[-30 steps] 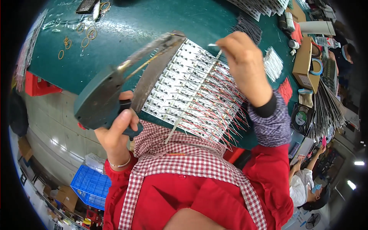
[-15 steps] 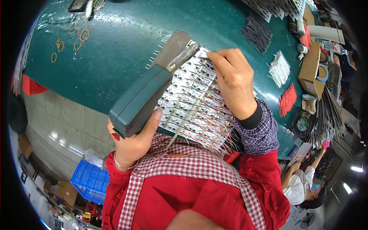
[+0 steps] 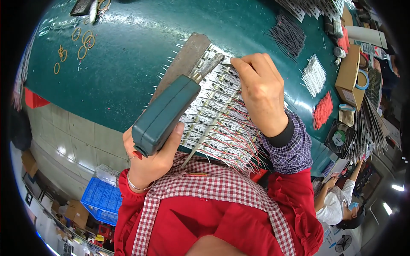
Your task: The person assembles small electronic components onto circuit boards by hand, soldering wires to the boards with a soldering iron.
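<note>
While left grip (image 3: 156, 167) clasps soldering gun (image 3: 166, 115), right grip (image 3: 262, 91) arches palm-down.

Table (image 3: 106, 81): circuit-board panel (image 3: 213, 113) at near edge; bar (image 3: 181, 66) along its left side. Rubber bands (image 3: 85, 44) lie farther left. Wire bundles (image 3: 314, 76) lie right of panel, in a row; cardboard box (image 3: 347, 74) right of them.

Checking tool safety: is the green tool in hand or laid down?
In hand: the left hand grips the green tool, its metal nose near the right hand's fingertips.
</note>
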Demonstrator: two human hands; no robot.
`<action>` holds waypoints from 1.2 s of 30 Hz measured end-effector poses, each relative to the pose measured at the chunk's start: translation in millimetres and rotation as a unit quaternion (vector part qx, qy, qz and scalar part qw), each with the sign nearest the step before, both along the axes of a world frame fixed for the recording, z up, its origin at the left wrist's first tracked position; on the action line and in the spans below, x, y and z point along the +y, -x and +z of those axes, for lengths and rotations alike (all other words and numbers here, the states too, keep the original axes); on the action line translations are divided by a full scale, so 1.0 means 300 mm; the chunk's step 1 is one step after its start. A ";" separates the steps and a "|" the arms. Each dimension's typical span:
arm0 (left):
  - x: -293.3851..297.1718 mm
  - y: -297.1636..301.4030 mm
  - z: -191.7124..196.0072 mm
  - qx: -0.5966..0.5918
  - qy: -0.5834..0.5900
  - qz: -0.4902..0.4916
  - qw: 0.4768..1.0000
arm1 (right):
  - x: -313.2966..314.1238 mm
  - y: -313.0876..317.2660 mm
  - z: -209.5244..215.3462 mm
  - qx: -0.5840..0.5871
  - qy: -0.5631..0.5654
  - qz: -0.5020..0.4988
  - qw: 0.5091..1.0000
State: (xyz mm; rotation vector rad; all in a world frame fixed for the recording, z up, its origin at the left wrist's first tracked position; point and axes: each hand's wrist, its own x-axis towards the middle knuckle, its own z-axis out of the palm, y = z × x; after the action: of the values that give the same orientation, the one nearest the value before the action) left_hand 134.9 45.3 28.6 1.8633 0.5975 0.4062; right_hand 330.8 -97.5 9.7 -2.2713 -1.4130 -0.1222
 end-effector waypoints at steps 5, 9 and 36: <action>0.004 -0.012 0.022 0.018 0.009 -0.016 1.000 | 0.000 0.002 0.001 -0.002 0.005 -0.005 1.000; 0.008 0.031 0.003 0.036 -0.087 -0.058 0.994 | 0.001 0.004 0.004 -0.004 0.007 -0.005 1.000; -0.010 0.021 0.008 0.023 -0.122 -0.039 0.991 | -0.005 0.013 0.009 -0.021 0.005 -0.001 1.000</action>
State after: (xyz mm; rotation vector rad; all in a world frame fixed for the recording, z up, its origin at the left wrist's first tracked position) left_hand 128.5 42.3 31.0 2.1276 0.5214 0.4006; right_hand 327.0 -99.0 12.2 -2.2909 -1.4374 -0.1651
